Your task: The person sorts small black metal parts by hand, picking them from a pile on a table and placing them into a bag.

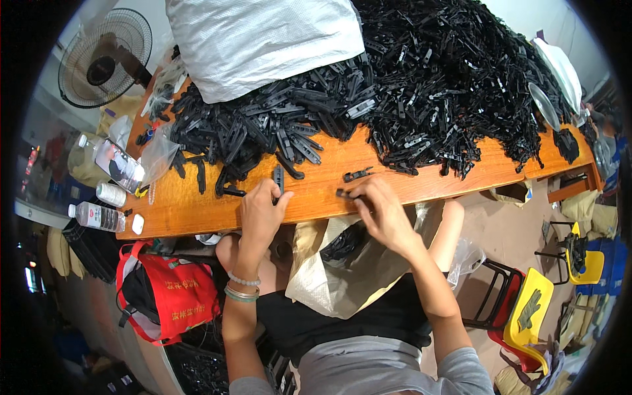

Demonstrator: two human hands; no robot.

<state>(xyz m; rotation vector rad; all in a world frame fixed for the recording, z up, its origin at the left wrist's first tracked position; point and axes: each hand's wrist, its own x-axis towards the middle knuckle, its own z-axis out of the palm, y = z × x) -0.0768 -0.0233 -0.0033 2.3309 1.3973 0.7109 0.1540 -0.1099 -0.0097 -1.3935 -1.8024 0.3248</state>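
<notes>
Near the table's front edge, my left hand [261,212] is closed on a long black plastic part [279,178], which stands up past the fingertips. To its right, my right hand [385,217] pinches a small black plastic piece [343,193] between thumb and fingers, just over the wood. Another small black clip-like piece [357,174] lies on the table beyond the right fingers. Farther back spreads a heap of long black parts [263,118], with a larger mound of smaller black pieces [454,85] to the right.
An open woven sack [309,280] with black contents lies across my lap under the table edge [178,224]. A white sack [263,43] rests on the heap. Bottles [99,216] and a phone [118,163] stand left, near a fan [102,62]. A red bag [171,296] hangs below.
</notes>
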